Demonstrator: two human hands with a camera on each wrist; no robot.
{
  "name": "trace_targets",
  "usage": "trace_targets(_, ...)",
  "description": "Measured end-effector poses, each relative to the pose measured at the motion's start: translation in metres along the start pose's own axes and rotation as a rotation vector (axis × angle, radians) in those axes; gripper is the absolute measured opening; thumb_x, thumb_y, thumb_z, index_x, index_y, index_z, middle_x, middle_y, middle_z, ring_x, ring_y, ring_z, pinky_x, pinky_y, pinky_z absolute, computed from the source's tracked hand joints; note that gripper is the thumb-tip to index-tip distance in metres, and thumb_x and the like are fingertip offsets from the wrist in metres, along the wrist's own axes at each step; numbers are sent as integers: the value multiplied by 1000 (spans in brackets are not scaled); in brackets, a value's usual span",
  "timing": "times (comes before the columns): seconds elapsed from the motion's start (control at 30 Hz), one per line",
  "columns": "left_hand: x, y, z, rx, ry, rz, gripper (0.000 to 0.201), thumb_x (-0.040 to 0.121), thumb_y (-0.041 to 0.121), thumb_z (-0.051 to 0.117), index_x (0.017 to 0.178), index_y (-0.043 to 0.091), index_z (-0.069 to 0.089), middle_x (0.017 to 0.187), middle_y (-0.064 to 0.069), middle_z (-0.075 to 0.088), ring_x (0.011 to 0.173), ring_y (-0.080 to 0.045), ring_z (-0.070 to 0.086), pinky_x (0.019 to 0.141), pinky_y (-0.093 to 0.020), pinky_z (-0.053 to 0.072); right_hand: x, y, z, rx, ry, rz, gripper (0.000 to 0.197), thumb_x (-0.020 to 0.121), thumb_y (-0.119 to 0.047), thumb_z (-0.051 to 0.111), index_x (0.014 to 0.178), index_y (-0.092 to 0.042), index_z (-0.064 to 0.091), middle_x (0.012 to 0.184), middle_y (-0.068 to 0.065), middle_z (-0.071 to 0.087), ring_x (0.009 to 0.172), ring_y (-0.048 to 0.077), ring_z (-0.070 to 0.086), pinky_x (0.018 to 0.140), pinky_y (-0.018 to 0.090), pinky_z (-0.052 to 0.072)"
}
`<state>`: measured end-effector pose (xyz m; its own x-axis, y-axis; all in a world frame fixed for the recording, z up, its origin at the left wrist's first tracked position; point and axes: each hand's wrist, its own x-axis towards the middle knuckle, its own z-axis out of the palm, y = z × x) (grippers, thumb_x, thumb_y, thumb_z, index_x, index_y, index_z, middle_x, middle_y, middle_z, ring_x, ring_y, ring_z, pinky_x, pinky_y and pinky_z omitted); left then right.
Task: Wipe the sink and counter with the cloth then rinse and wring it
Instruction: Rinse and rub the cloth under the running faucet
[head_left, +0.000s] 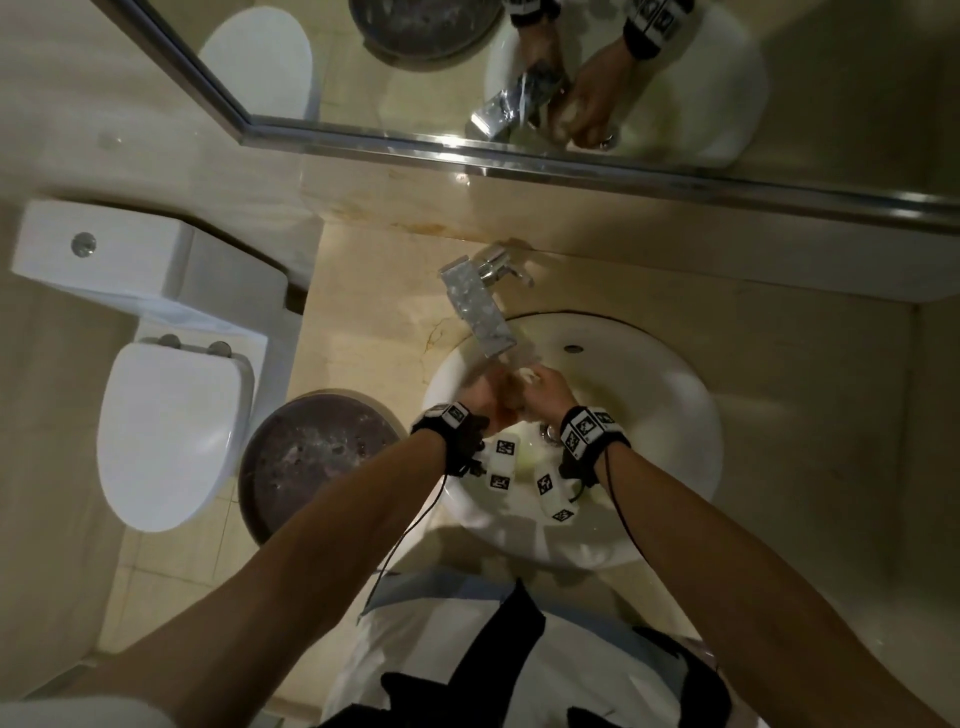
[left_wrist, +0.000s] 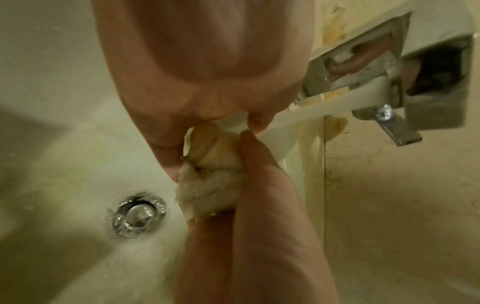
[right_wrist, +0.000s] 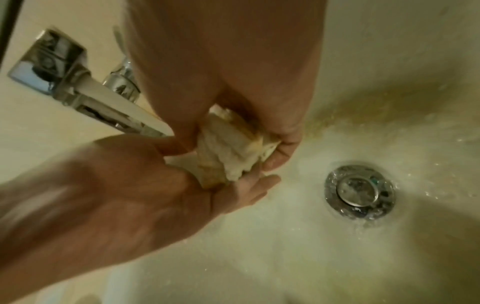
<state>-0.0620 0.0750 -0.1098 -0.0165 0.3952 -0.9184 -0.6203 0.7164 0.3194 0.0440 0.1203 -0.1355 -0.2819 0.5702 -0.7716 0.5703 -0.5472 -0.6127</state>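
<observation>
The mirror (head_left: 571, 62) runs across the wall beyond both hands and reflects them at the tap; only the head view takes it in. Out to the left of the left hand (head_left: 480, 397) stand the toilet (head_left: 171, 431) and, nearer, a dark round bin (head_left: 317, 462), again seen only from the head. The beige counter (head_left: 810, 415) spreads to the right of the right hand (head_left: 550, 389) and frames the white sink (head_left: 691, 410), whose bowl lies under both hands. The chrome tap (head_left: 475, 306) reaches over the bowl from the far left, its spout ending just beyond the fingers, with water running from it.

The head view shows the hands meeting under the spout, yet the grip is too small to read there. The left wrist view shows the cloth (left_wrist: 207, 181) bunched into a pale wad between the hands, the left hand's fingers and thumb curled round its upper end and the right hand gripping its lower end. The right wrist view shows the reverse: the right hand's (right_wrist: 233, 82) fingers folded round the cloth (right_wrist: 231, 154) from above, the left hand (right_wrist: 145, 185) cupping it from below. The drain (right_wrist: 359, 192), wet and just beside the fingertips, is clear in both wrist views but mostly hidden behind the wrists from the head.
</observation>
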Motion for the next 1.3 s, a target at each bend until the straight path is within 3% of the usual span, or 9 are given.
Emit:
trace_targets(0.17, 8, 5, 14, 98, 68, -11, 27, 98, 35, 50, 105, 12, 64, 103, -11, 68, 94, -24, 66, 87, -39, 56, -19, -9, -11, 251, 102, 8, 33, 85, -44, 78, 81, -13, 69, 70, 3, 67, 59, 17, 58, 49, 23, 45)
trace_targets(0.37, 9, 3, 8, 19, 28, 62, 26, 100, 13, 50, 120, 1, 60, 115, -22, 66, 92, -24, 64, 74, -32, 58, -9, 3, -27, 143, 271, 62, 43, 94, -45, 66, 120, -14, 54, 110, 6, 65, 96, 24, 63, 80, 31, 51)
trace_targets(0.53, -10, 0, 7, 52, -15, 8, 17, 90, 1, 41, 82, 11, 52, 81, -9, 49, 71, -18, 51, 63, -27, 50, 1, 0, -17, 87, 214, 268, 53, 102, -51, 42, 130, -6, 47, 127, 18, 62, 110, 37, 61, 83, 37, 48)
trace_targets(0.67, -8, 5, 0, 209, -37, 1, 12, 104, 29, 44, 95, 30, 53, 96, 4, 54, 87, -15, 56, 77, -37, 54, 3, -5, -1, 127, 305, 135, 49, 100, -44, 53, 131, -7, 44, 129, 15, 62, 114, 34, 60, 92, 38, 47)
trace_targets(0.83, 11, 18, 4, 474, 117, -2, 12, 105, 26, 38, 109, 21, 49, 81, 4, 48, 68, -11, 49, 60, -28, 51, -8, -5, 3, 276, 393, -32, 38, 94, -48, 62, 115, -18, 50, 109, 2, 64, 98, 23, 63, 83, 34, 53)
trace_targets(0.93, 16, 12, 5, 533, 136, -33, 32, 106, 26, 32, 81, 19, 50, 75, -1, 51, 60, -15, 48, 53, -25, 47, -17, 1, 3, 211, 370, -143, 28, 98, -40, 60, 104, -14, 51, 87, -2, 59, 75, 15, 56, 62, 24, 48)
trace_targets(1.1, 25, -2, 4, 387, 116, -38, 29, 104, 24, 36, 100, 10, 61, 77, -9, 57, 59, -17, 55, 43, -21, 45, -12, 6, 4, 43, 345, -185, 27, 100, -37, 53, 86, -14, 50, 78, -3, 53, 69, 14, 49, 64, 29, 42)
trace_targets(1.2, 17, -3, -2, 315, 53, 16, 29, 106, 19, 35, 84, 14, 51, 66, -7, 47, 42, -7, 45, 39, -16, 35, -1, -3, 2, -133, 379, -132, 21, 104, -33, 45, 98, -14, 53, 90, 3, 59, 80, 22, 56, 71, 28, 41)
trace_targets(1.3, 13, 1, -9, 257, 96, 66, 23, 103, 22, 41, 111, 9, 58, 98, -8, 58, 83, -19, 56, 54, -26, 44, 6, -11, 10, -105, 337, -146, 38, 105, -40, 40, 110, -8, 60, 95, 9, 66, 83, 25, 62, 66, 27, 42)
